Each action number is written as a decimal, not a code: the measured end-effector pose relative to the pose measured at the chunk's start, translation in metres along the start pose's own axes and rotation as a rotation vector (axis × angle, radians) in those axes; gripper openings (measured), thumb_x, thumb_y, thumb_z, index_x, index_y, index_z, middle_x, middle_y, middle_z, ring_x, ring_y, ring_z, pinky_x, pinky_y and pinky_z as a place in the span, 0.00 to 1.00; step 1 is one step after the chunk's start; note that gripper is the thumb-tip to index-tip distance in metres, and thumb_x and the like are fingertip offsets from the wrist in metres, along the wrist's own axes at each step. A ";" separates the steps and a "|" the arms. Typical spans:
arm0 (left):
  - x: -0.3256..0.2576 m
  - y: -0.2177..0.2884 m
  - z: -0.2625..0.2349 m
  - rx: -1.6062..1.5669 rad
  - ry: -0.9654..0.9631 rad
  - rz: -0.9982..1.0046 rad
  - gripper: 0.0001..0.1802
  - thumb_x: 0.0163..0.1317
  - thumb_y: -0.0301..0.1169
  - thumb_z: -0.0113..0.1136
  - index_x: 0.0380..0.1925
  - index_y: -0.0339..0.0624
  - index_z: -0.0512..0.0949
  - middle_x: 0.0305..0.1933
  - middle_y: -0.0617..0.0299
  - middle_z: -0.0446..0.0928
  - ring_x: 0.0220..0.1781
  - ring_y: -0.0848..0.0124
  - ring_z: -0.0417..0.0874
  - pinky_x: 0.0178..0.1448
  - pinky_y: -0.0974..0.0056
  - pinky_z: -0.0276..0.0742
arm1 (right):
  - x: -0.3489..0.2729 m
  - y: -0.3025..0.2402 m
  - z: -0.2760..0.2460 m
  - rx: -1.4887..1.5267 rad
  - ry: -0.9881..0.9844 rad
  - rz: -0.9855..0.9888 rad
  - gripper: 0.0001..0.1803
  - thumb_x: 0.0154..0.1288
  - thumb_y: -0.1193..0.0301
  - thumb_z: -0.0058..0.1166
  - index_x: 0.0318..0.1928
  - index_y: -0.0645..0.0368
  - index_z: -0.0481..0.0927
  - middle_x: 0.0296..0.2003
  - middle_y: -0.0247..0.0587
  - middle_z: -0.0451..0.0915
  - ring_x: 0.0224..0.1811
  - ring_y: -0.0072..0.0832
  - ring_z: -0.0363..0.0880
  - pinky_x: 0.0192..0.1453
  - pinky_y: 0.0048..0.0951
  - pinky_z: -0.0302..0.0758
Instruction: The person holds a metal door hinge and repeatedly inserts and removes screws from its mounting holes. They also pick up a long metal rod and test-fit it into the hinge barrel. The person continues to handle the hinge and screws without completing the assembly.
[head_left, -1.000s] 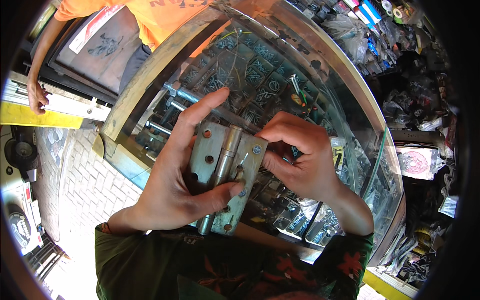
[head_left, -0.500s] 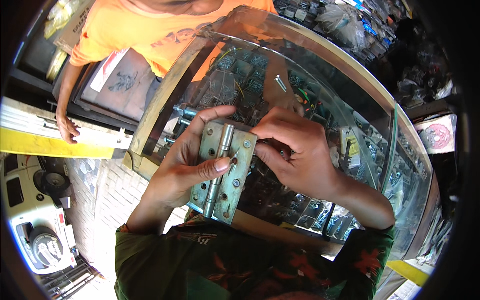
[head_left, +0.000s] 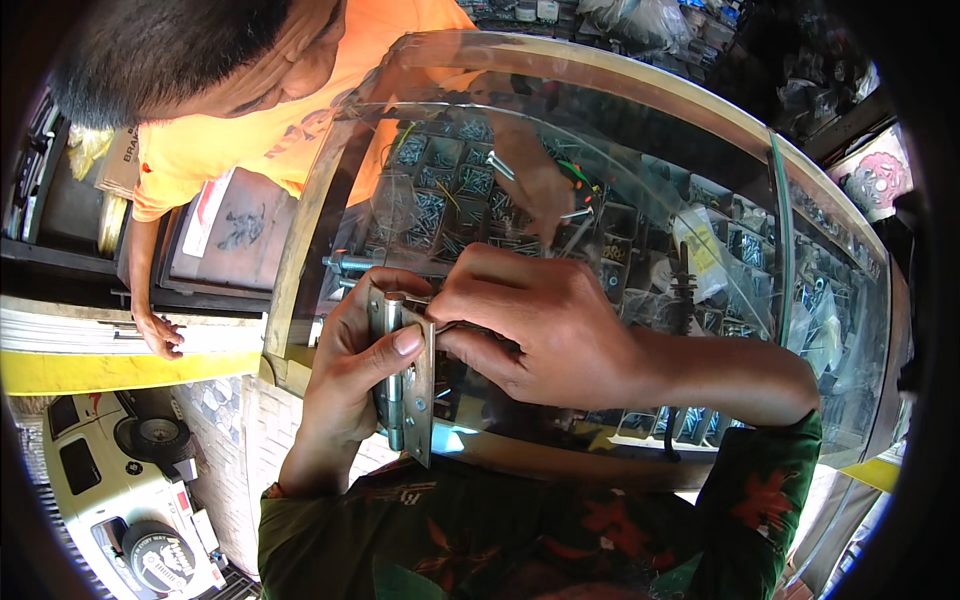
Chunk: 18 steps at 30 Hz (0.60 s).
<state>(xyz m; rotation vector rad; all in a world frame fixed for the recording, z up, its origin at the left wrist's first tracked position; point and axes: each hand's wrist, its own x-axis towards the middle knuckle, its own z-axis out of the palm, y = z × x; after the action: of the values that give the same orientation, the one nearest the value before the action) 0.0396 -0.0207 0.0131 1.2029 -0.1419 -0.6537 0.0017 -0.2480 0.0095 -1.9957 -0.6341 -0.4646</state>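
Note:
A worn metal butt hinge [head_left: 421,390] is gripped in my left hand [head_left: 343,375], upright and seen nearly edge-on. My left thumb presses on it near the pin barrel, and the other fingers wrap behind. A screw head shows in one hole of the leaf. My right hand [head_left: 550,325] is closed in a pinch at the leaf's upper right edge; its fingertips are partly behind the leaf, so whatever they hold is hidden. Both hands are over a glass display case [head_left: 690,95]. Two loose screws show beyond my right hand, one being a long silver screw [head_left: 501,166].
Compartments of screws [head_left: 425,212] fill the case. Big bolts [head_left: 375,264] lie near my left fingers. Across the case, a person in an orange shirt [head_left: 240,155] leans in, one hand [head_left: 547,200] among the compartments. A white vehicle [head_left: 100,450] stands at lower left.
The hinge has turned from face-on to nearly edge-on and, with both hands, sits further left in view. The other person's head has come further into view, leaning over the case.

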 end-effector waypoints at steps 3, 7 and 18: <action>-0.001 0.000 0.000 -0.049 0.010 0.002 0.32 0.70 0.39 0.81 0.65 0.34 0.76 0.50 0.62 0.85 0.48 0.77 0.85 0.53 0.69 0.80 | 0.007 0.001 -0.010 -0.069 -0.093 0.010 0.13 0.68 0.69 0.76 0.46 0.57 0.85 0.40 0.40 0.84 0.37 0.41 0.90 0.36 0.43 0.85; 0.000 0.001 0.000 -0.006 0.069 0.028 0.37 0.69 0.45 0.79 0.67 0.32 0.73 0.30 0.65 0.77 0.25 0.76 0.79 0.28 0.68 0.77 | 0.023 0.021 -0.067 -0.342 -0.261 0.099 0.17 0.65 0.66 0.79 0.49 0.59 0.88 0.44 0.42 0.88 0.47 0.43 0.91 0.53 0.46 0.87; 0.002 0.001 0.004 -0.014 0.109 0.026 0.38 0.72 0.47 0.77 0.68 0.32 0.72 0.22 0.71 0.72 0.16 0.79 0.78 0.16 0.70 0.78 | 0.033 0.084 -0.110 -0.395 -0.366 0.353 0.03 0.69 0.83 0.62 0.40 0.64 0.86 0.36 0.50 0.87 0.42 0.44 0.90 0.56 0.44 0.83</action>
<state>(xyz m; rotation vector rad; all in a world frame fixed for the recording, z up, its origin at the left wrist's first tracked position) 0.0399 -0.0250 0.0151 1.2179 -0.0614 -0.5639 0.0722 -0.3707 0.0222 -2.5389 -0.4118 -0.0021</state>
